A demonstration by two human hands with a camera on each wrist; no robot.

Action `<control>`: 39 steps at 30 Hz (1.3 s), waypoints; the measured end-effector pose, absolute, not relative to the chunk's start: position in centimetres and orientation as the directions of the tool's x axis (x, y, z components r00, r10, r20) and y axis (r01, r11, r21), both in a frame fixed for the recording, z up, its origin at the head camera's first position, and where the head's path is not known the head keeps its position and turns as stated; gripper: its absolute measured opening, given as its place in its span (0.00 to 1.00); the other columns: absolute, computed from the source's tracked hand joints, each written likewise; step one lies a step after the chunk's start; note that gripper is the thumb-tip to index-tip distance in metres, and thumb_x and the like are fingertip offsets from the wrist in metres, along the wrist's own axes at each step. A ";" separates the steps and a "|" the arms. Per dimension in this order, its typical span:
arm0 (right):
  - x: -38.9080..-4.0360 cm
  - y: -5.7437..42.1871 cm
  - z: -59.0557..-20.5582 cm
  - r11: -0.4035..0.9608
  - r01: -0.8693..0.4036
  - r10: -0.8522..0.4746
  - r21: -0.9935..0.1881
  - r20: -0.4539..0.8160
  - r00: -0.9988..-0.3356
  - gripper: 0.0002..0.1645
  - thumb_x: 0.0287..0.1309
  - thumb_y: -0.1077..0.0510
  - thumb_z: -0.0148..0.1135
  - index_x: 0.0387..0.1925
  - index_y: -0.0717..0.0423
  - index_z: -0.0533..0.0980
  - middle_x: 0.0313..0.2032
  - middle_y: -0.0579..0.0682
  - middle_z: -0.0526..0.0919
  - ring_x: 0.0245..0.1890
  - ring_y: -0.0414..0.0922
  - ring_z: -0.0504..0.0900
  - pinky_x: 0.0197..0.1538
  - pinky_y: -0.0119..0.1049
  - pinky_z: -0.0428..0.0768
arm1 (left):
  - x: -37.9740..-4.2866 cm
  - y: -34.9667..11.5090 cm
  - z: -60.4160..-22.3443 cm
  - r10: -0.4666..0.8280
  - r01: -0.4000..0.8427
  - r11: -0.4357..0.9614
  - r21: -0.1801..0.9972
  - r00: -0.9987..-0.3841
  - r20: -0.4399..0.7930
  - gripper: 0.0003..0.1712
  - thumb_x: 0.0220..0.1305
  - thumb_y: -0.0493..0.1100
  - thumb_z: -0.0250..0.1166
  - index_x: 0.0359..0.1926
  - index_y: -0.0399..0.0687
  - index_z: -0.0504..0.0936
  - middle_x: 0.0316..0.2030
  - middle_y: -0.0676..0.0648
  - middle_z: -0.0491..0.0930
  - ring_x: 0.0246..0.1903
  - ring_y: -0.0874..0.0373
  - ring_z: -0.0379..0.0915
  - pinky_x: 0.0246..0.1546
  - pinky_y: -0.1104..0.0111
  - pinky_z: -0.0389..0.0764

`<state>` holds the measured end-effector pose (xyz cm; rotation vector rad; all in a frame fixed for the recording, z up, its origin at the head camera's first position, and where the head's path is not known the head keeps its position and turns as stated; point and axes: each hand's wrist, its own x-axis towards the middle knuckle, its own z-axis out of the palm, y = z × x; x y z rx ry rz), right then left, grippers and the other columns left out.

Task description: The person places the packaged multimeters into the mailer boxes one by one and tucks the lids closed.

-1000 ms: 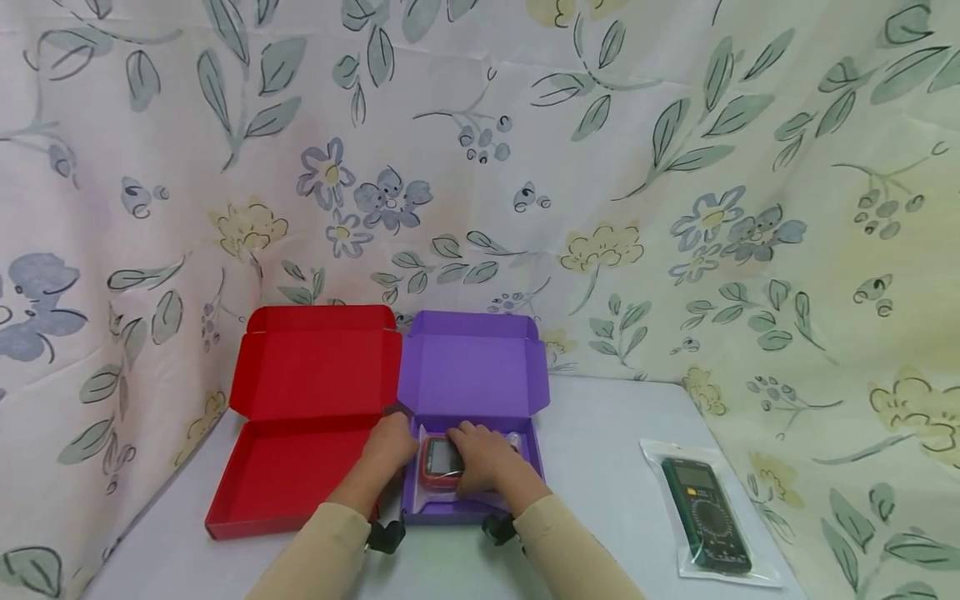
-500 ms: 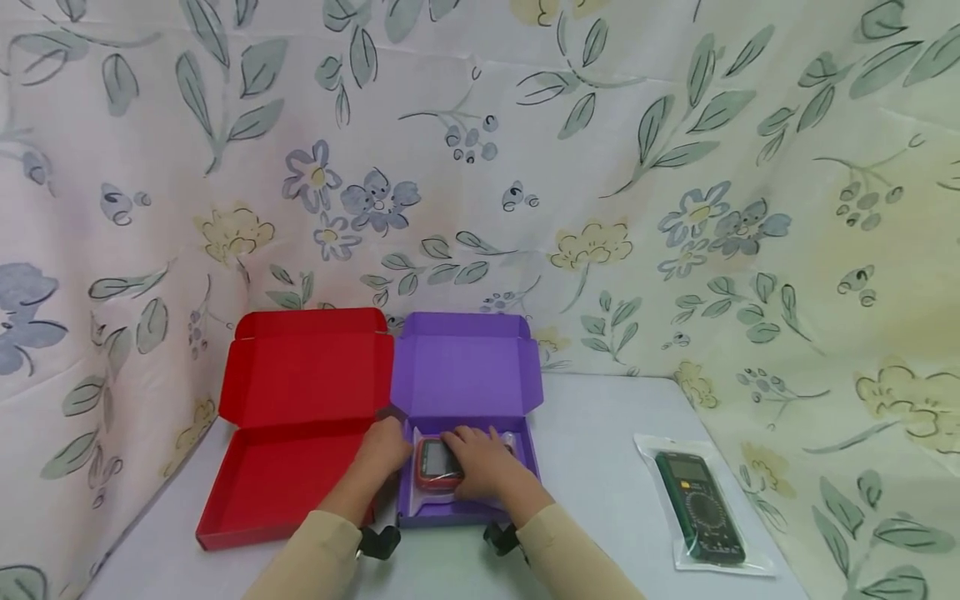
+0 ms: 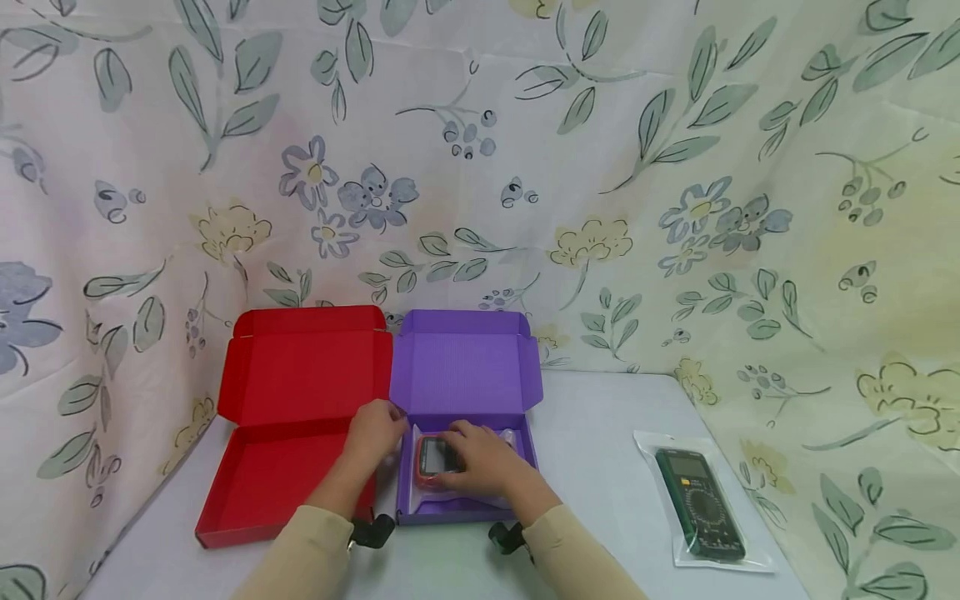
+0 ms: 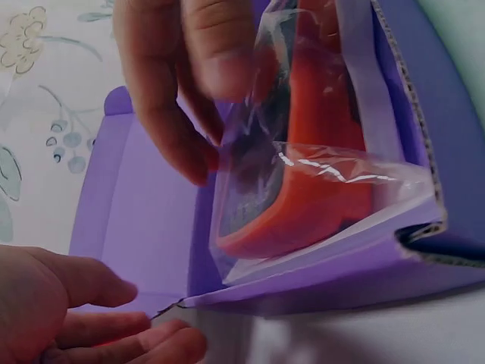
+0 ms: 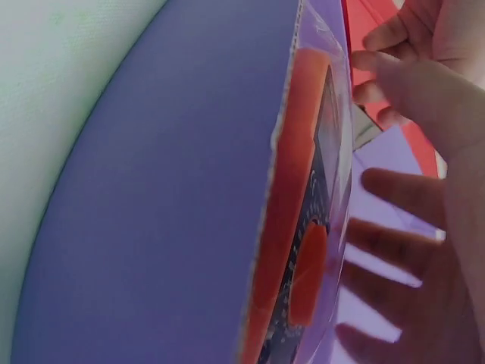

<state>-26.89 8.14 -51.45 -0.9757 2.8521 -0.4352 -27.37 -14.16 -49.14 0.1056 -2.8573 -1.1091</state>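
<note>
A red multimeter point(image 3: 432, 460) in a clear plastic bag lies inside the open purple box point(image 3: 529, 467). My right hand point(image 3: 483, 461) is over it, with fingers spread out along the bag in the right wrist view and the thumb toward the near side. Part of the meter is hidden under that hand. My left hand point(image 3: 377, 432) is at the purple box's left side, close to the lid hinge. In the left wrist view the left fingers point(image 4: 98, 326) are loosely extended beside the box corner and hold nothing.
An open red box point(image 3: 279, 492) stands left of the purple one, its lid raised against the floral cloth point(image 3: 465, 167). At the right of the white table point(image 3: 592, 500) lies a green multimeter point(image 3: 701, 504) in a clear bag.
My left hand has lifted slightly away from the purple box's left wall, its fingers loosening. The right hand stays over the red multimeter, its thumb shifted a little. The head view has drifted.
</note>
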 end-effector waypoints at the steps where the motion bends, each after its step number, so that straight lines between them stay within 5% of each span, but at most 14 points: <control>1: -27.0 8.2 -51.4 0.742 -0.599 -0.622 -0.302 0.025 -0.783 0.37 0.64 0.30 0.61 0.68 0.43 0.75 0.61 0.44 0.77 0.58 0.44 0.77 0.63 0.46 0.75 | -27.4 -14.2 -49.1 -0.103 -0.031 0.735 0.677 -0.992 0.067 0.10 0.62 0.39 0.63 0.33 0.35 0.86 0.25 0.44 0.83 0.23 0.51 0.77 0.28 0.58 0.80; 10: -27.8 8.9 -51.0 0.731 -0.644 -0.559 -0.226 0.344 -0.755 0.23 0.73 0.38 0.57 0.52 0.48 0.83 0.48 0.44 0.83 0.46 0.42 0.84 0.48 0.39 0.83 | -28.0 -14.0 -49.1 -0.231 -0.022 0.694 0.720 -0.953 0.194 0.10 0.57 0.38 0.62 0.35 0.33 0.79 0.26 0.41 0.80 0.28 0.43 0.76 0.33 0.50 0.78; 24: -29.4 10.9 -50.2 0.830 -0.425 -0.161 -0.362 0.575 -0.802 0.10 0.62 0.53 0.66 0.42 0.51 0.86 0.42 0.48 0.85 0.41 0.49 0.86 0.36 0.47 0.84 | -28.6 -13.5 -49.3 -0.261 0.054 0.656 0.753 -0.920 0.293 0.24 0.59 0.35 0.62 0.55 0.25 0.77 0.43 0.28 0.80 0.47 0.32 0.77 0.51 0.43 0.76; 30: -30.3 12.0 -50.0 0.831 -0.311 0.012 -0.461 0.574 -0.819 0.24 0.52 0.59 0.65 0.53 0.60 0.81 0.49 0.60 0.81 0.47 0.60 0.82 0.44 0.54 0.82 | -28.7 -13.0 -49.3 -0.244 0.077 0.647 0.759 -0.921 0.302 0.30 0.60 0.34 0.62 0.62 0.24 0.73 0.51 0.24 0.79 0.52 0.28 0.76 0.54 0.41 0.75; 39: -30.9 13.2 -49.2 0.644 -0.120 0.205 -0.756 0.321 -0.925 0.47 0.51 0.60 0.69 0.69 0.74 0.61 0.66 0.73 0.66 0.66 0.69 0.68 0.67 0.61 0.67 | -28.5 -12.1 -49.2 -0.201 0.081 0.638 0.766 -0.942 0.267 0.32 0.62 0.36 0.63 0.66 0.27 0.69 0.55 0.24 0.78 0.52 0.28 0.77 0.54 0.41 0.76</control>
